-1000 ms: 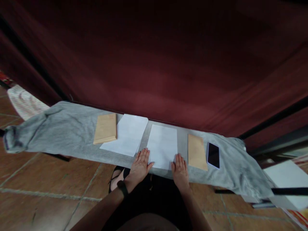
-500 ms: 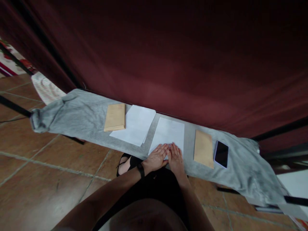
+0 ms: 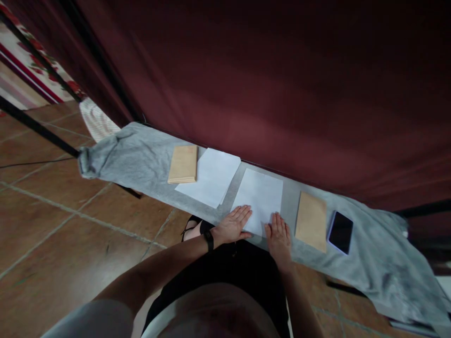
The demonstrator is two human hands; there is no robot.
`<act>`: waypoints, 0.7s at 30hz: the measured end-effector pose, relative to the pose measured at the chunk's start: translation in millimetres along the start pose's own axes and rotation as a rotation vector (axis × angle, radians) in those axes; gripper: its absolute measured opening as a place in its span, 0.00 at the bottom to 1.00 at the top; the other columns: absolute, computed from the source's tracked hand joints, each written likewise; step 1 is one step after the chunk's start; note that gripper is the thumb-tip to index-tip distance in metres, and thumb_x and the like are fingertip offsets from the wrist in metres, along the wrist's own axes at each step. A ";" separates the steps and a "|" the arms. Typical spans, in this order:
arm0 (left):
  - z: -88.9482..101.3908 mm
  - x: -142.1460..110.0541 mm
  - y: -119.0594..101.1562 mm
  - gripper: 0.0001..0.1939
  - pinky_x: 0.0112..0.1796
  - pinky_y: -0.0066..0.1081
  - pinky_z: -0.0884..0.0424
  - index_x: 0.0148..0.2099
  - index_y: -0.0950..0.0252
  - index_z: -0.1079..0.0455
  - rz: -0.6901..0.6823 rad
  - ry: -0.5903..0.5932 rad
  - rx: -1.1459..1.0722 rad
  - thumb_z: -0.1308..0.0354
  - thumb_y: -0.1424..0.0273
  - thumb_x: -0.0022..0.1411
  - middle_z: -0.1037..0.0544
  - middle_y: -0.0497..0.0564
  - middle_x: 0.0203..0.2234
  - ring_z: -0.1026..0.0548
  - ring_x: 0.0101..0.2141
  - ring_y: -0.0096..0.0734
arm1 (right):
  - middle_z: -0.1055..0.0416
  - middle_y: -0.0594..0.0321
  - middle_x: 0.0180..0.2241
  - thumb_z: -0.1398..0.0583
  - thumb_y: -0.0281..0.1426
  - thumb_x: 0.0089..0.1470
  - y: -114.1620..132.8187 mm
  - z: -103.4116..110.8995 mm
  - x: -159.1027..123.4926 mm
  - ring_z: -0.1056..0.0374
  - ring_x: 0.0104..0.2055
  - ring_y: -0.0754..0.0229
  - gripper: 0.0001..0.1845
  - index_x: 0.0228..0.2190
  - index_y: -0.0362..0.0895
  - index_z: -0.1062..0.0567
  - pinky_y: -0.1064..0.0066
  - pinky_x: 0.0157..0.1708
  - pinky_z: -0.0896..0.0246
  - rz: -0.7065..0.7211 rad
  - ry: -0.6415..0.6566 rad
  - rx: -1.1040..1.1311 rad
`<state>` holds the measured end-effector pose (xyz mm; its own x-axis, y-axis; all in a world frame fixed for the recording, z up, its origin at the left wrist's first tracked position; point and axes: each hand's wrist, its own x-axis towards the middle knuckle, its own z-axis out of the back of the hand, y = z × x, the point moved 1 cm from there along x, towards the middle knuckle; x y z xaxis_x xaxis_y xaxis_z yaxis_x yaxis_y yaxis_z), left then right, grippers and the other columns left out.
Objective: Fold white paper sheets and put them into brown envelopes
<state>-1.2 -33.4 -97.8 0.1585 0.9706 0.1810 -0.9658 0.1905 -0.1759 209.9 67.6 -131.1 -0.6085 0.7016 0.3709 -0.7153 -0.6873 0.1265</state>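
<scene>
A white sheet of paper [image 3: 260, 197] lies on a narrow table covered with a grey cloth [image 3: 137, 159]. My left hand [image 3: 234, 224] rests flat on the sheet's near left corner, fingers stretched out, a black band on the wrist. My right hand [image 3: 279, 237] lies flat at the sheet's near right corner, fingers open. Neither hand holds anything. To the left lies a stack of white sheets [image 3: 211, 176], partly under a tan envelope stack [image 3: 183, 164].
Right of the sheet lie a brown envelope [image 3: 311, 220] and a dark phone [image 3: 341, 232]. A dark red curtain [image 3: 282, 84] hangs right behind the table. The floor is brown tile [image 3: 70, 234]. A striped cloth [image 3: 97, 119] shows at far left.
My hands came together at the middle of the sheet's near edge, then spread apart to its corners. The view has swung left.
</scene>
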 end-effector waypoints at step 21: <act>-25.7 70.6 8.9 0.29 0.67 0.46 0.49 0.71 0.75 0.48 0.184 -0.049 -0.027 0.63 0.67 0.73 0.41 0.64 0.68 0.47 0.69 0.40 | 0.44 0.49 0.68 0.57 0.35 0.70 34.8 -12.1 70.6 0.49 0.70 0.53 0.29 0.66 0.36 0.40 0.56 0.68 0.54 -0.074 0.180 0.067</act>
<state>6.7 40.6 -111.4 -0.0310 0.9812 0.1904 -0.9715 0.0152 -0.2364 137.9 95.4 -111.6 -0.6108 0.7690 0.1886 -0.7396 -0.6392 0.2109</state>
